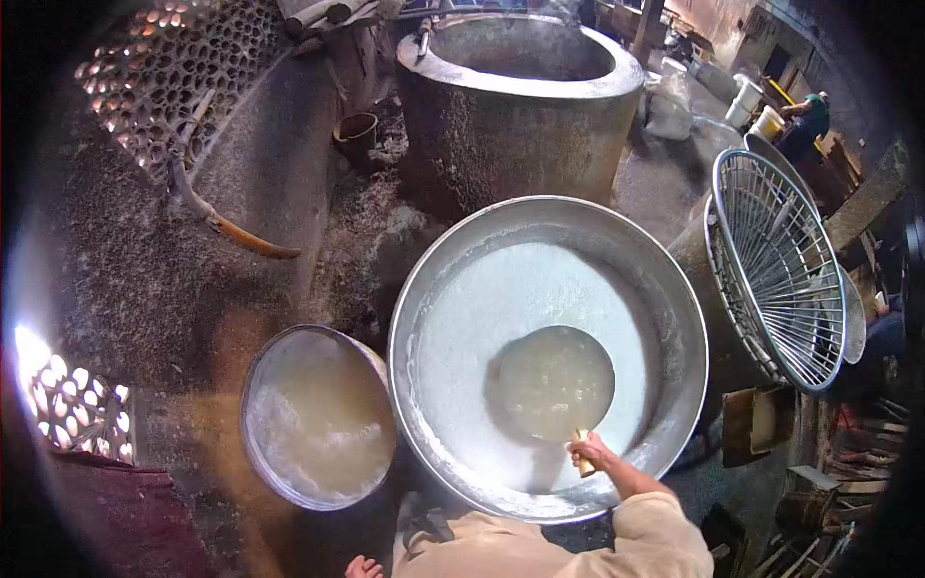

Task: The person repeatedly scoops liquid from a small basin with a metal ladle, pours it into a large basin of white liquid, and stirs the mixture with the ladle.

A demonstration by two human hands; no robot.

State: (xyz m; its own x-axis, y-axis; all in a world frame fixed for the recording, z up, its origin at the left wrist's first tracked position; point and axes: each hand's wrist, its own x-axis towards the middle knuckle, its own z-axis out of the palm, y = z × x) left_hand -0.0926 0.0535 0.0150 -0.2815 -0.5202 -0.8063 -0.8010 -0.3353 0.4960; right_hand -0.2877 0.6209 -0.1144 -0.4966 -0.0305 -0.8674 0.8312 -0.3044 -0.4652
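My right hand (592, 451) is closed round the short wooden handle of a wide, round scoop (557, 383). Cloudy, yellowish liquid with some froth fills the scoop, which is over the pale floor of a large round metal basin (453, 453). At the bottom edge of the view shows part of my left hand (363, 567), its fingers slightly apart and nothing visible in them. Left of the basin stands a round bucket (252, 409) of cloudy liquid with white foam, the vessel nearest to my left hand.
Beyond the basin rises a big cylindrical vat (520, 144) with a thick pale rim. A wire-ribbed round strainer (785, 275) leans at the right. A person (809, 125) bends near white buckets (747, 99) at the far right. A curved stick (246, 236) lies at the left.
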